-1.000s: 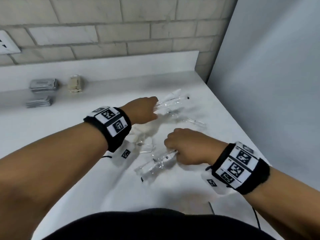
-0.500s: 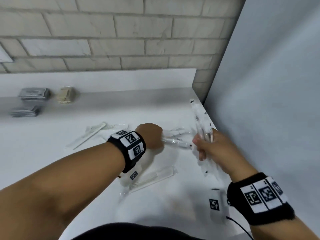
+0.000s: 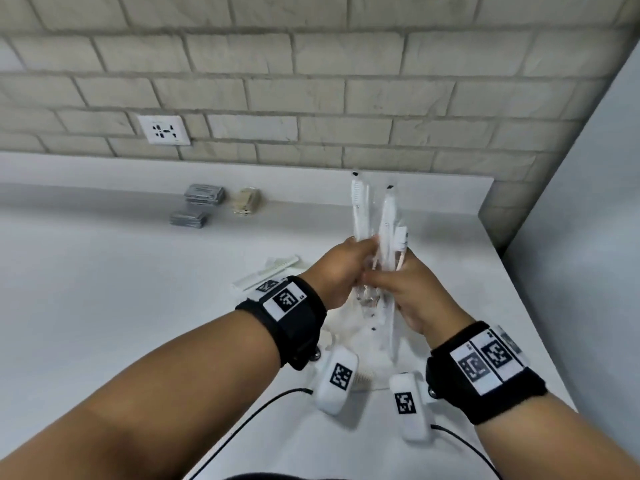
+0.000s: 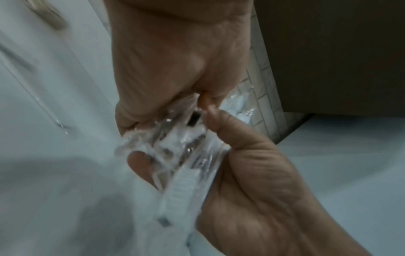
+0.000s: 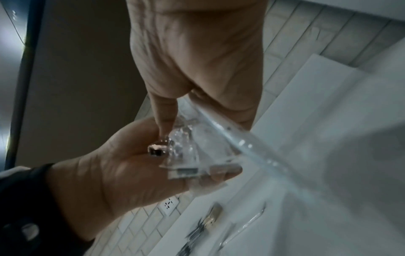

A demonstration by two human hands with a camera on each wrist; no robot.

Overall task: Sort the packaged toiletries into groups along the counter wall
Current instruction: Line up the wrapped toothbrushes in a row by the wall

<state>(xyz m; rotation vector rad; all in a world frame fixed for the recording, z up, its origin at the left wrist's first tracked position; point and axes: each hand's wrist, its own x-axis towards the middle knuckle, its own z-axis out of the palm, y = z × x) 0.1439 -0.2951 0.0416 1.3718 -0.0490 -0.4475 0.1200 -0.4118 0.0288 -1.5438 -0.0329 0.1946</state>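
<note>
Both hands hold one upright bundle of clear-wrapped white toothbrushes (image 3: 384,216) above the counter (image 3: 104,306), right of the middle. My left hand (image 3: 349,261) grips the bundle from the left and my right hand (image 3: 391,282) from the right, thumbs close together. In the left wrist view the crinkled wrappers (image 4: 181,143) sit between the left hand (image 4: 175,60) and the right hand (image 4: 252,173). The right wrist view shows the same bundle (image 5: 192,147) pinched by the right hand (image 5: 197,60) and the left hand (image 5: 120,169). The bundle's lower ends hang behind the hands.
Two stacks of grey sachets (image 3: 204,194) (image 3: 188,218) and a beige packaged item (image 3: 246,201) lie by the back wall. Wrapped white combs (image 3: 266,273) lie left of my left wrist. A socket (image 3: 164,129) is in the brick wall. A grey panel (image 3: 571,220) bounds the counter's right side.
Each hand took wrapped toothbrushes off the counter; the right hand raised its packs first, then the left hand lifted and joined it. The packs now stand as one bundle.
</note>
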